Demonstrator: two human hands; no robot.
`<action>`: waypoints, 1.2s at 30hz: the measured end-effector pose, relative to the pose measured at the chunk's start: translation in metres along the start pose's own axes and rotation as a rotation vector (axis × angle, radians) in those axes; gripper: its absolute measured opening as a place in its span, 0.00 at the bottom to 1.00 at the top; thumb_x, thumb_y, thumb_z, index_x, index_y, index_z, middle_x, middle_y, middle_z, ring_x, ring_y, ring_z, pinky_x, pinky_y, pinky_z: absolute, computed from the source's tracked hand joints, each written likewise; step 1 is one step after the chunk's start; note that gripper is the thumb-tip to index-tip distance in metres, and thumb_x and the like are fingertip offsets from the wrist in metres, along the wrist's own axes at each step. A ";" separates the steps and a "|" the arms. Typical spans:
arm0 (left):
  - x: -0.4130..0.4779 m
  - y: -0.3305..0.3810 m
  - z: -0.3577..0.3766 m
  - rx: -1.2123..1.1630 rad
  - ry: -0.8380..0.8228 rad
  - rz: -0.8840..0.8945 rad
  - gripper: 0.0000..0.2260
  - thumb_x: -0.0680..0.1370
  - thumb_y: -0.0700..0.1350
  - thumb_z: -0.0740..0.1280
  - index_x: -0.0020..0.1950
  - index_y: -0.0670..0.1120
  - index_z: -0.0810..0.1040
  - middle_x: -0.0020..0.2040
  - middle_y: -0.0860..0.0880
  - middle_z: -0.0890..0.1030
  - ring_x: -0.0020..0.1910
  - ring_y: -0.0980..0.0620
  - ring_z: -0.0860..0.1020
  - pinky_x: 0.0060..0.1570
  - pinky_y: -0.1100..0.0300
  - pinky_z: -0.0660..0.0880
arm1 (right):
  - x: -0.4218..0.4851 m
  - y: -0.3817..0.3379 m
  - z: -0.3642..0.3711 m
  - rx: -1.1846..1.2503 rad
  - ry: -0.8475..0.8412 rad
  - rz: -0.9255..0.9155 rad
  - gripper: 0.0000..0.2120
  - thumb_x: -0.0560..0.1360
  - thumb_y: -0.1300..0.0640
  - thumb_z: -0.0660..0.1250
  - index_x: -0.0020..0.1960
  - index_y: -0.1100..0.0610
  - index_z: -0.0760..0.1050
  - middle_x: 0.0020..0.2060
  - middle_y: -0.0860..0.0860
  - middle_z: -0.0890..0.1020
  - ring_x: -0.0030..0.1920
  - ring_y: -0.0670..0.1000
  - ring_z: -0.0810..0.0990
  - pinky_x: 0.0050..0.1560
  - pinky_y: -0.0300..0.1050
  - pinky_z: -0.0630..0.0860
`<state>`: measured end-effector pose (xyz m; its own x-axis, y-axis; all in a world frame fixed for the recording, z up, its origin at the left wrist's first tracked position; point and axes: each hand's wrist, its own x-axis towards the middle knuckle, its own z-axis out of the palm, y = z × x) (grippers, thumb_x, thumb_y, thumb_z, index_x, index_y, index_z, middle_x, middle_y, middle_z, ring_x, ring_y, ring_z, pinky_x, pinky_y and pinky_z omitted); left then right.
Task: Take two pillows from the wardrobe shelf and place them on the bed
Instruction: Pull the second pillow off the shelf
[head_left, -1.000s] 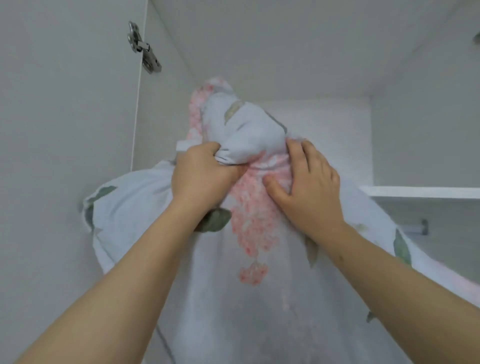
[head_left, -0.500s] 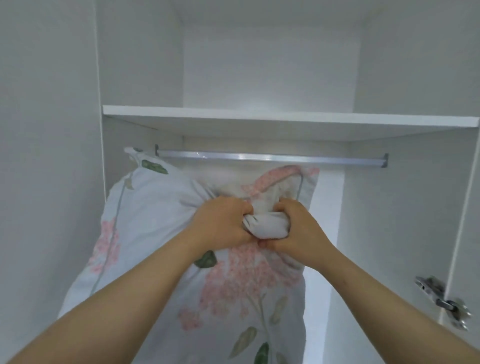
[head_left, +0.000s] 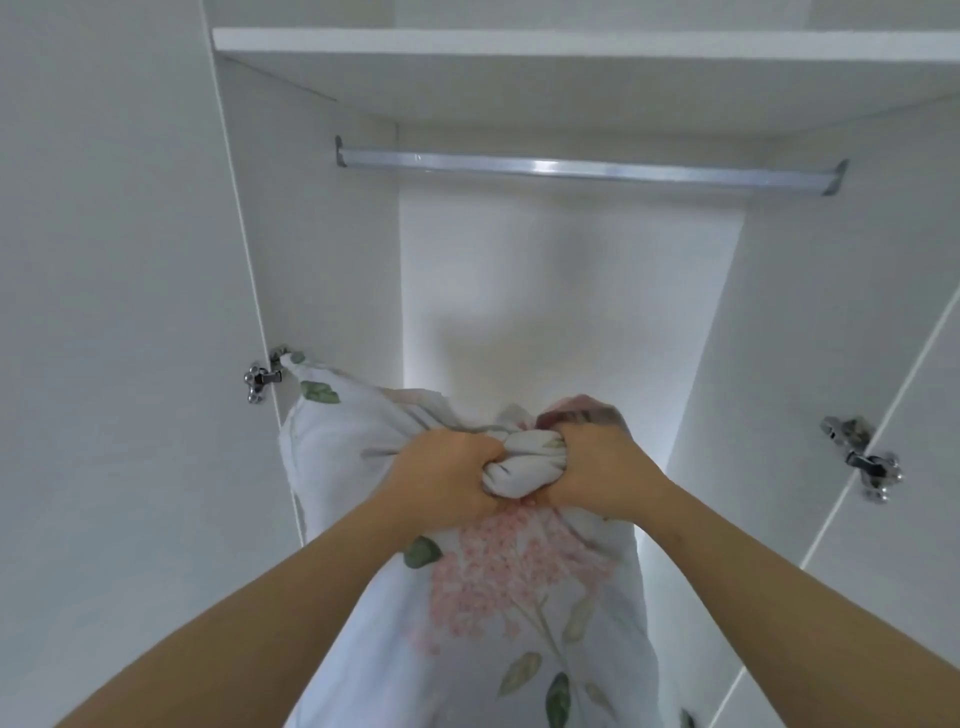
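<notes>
A white pillow (head_left: 498, 613) printed with pink flowers and green leaves hangs in front of me, inside the open wardrobe. My left hand (head_left: 441, 475) and my right hand (head_left: 605, 470) are both clenched on a bunched fold of its cover near the top edge, knuckles almost touching. The pillow droops below my fists and runs out of the bottom of the view. The white wardrobe shelf (head_left: 571, 44) is high above my hands and shows nothing on its front edge. No second pillow is in view, and the bed is out of sight.
A metal hanging rail (head_left: 587, 169) spans the wardrobe under the shelf. The left door (head_left: 114, 312) stands open, its hinge (head_left: 260, 379) next to the pillow's upper corner. Another hinge (head_left: 862, 460) sits on the right door (head_left: 883, 467).
The pillow has come down from the top shelf to well below the rail. Both hands stayed clenched on its bunched cover while my view tilted down.
</notes>
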<state>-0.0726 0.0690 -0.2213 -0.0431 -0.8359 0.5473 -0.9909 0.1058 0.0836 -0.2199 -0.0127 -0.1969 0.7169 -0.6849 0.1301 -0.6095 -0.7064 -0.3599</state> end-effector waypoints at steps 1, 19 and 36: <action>-0.011 0.002 0.001 -0.011 -0.016 -0.030 0.07 0.68 0.47 0.69 0.37 0.44 0.80 0.34 0.45 0.84 0.34 0.47 0.81 0.33 0.64 0.64 | -0.005 0.001 0.007 0.012 0.007 -0.018 0.34 0.56 0.35 0.61 0.55 0.53 0.76 0.49 0.48 0.77 0.55 0.47 0.75 0.58 0.43 0.73; -0.190 -0.045 -0.058 -0.210 -0.323 -0.640 0.18 0.66 0.55 0.74 0.30 0.56 0.64 0.29 0.57 0.69 0.30 0.59 0.68 0.32 0.65 0.65 | -0.026 -0.119 0.113 0.036 -0.308 -0.366 0.18 0.67 0.44 0.69 0.54 0.50 0.75 0.56 0.48 0.78 0.58 0.51 0.75 0.59 0.51 0.73; -0.285 -0.121 -0.141 -0.336 0.556 -1.365 0.31 0.75 0.39 0.64 0.74 0.43 0.51 0.74 0.45 0.61 0.71 0.45 0.63 0.67 0.53 0.63 | -0.014 -0.197 0.199 -0.053 -0.434 -0.590 0.17 0.67 0.45 0.67 0.53 0.50 0.75 0.46 0.44 0.78 0.52 0.49 0.78 0.49 0.40 0.73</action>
<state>0.0775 0.3706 -0.2701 0.9877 -0.0951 0.1244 -0.1516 -0.3816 0.9118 -0.0428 0.1721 -0.3116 0.9936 -0.0637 -0.0929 -0.0887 -0.9509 -0.2966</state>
